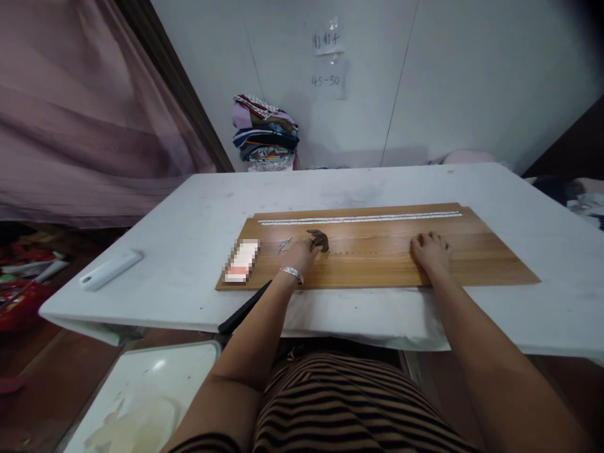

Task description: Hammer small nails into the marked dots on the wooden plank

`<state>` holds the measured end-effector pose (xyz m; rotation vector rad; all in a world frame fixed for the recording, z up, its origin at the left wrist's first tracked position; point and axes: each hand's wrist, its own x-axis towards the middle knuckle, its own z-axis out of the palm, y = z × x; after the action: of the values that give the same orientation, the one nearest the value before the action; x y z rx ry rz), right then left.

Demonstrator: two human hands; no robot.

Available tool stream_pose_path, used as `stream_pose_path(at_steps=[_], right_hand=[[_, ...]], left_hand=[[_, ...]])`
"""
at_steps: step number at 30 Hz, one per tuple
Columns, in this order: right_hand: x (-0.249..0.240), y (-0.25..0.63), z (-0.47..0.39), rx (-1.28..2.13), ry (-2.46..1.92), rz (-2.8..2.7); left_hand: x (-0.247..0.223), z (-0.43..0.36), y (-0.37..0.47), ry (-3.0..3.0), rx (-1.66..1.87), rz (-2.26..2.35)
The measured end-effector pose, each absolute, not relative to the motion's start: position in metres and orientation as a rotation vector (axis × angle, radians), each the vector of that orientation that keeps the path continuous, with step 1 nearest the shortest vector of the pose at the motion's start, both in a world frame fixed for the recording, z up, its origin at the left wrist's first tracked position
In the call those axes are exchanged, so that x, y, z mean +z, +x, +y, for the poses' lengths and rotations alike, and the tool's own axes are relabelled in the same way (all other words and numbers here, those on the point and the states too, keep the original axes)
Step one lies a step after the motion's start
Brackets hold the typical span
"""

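Left hand (299,253) grasps a claw hammer (319,240) over the wooden board (368,272)'s left; right hand (431,250), released, rests on its right.

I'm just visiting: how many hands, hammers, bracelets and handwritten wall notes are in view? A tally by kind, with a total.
Hands: 2 (left hand, right hand)
Hammer: 1
Bracelet: 1
Handwritten wall notes: 2
Total: 6
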<state>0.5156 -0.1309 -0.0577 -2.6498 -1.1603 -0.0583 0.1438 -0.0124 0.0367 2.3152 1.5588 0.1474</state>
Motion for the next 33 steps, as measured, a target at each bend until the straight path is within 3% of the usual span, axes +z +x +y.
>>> stream_pose_path(at_steps=[33], right_hand=[[-0.054,0.513,-0.131,-0.02,-2.669,-1.166]], left_hand=[[0.041,-0.013,0.145,2.262,0.13,1.577]])
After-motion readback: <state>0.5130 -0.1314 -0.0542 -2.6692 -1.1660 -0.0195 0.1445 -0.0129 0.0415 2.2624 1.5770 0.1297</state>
